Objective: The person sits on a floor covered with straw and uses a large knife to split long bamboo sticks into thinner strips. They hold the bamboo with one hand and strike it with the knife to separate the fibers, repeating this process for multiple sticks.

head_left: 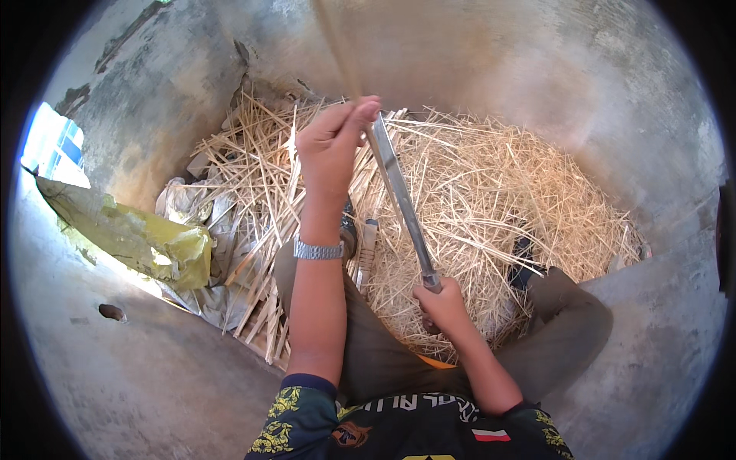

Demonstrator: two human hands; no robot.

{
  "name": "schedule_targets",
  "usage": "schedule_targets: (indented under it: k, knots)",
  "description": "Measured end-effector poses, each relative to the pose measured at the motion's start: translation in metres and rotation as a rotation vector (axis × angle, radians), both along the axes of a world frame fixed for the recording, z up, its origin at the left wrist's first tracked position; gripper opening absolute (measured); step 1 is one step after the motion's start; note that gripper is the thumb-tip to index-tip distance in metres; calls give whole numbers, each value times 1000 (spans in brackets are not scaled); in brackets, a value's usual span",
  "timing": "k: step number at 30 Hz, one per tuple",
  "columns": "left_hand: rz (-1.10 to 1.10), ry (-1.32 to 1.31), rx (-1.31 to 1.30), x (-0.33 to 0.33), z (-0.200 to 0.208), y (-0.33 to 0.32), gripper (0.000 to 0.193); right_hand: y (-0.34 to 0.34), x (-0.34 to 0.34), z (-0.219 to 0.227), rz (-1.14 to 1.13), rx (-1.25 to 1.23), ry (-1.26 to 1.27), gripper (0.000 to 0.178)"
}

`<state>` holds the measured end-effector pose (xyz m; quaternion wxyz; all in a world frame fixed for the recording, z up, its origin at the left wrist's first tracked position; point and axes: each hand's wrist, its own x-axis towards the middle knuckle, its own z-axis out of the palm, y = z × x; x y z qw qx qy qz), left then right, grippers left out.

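My right hand (446,308) is closed round the handle of a long machete (405,201), whose blade points up and away, its tip end close to my left hand. Raised over the pile, my left hand (331,146) pinches a thin bamboo strip (337,46). Above the fingers the strip rises past the top of the view, blurred; below them it runs down along the blade's left side. Whether it touches the blade I cannot tell. Beneath both hands lies a heap of pale shavings (475,207), with longer split strips (257,165) on the left.
My bent legs (567,326) lie on either side of the heap. A curved grey wall (491,61) stands behind it. On the left, a torn yellow plastic sheet (176,249) hangs at an opening, with whitish sacking (218,299) under it. The near-left wall has a small hole (112,312).
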<state>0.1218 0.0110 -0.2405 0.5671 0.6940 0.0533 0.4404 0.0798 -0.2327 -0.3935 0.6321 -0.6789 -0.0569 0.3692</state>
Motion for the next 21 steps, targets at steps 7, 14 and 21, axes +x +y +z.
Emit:
schedule_targets:
  k: [7,14,21]
  knots:
    - [-130,26,71,-7,3,3,32,2,-4,-2,-96,48,12,28]
    - [-203,21,111,-8,2,8,33,-3,-1,-6,-71,75,-110,28]
    - [-46,-17,34,1,-5,1,14,-3,12,4,19,101,157,28]
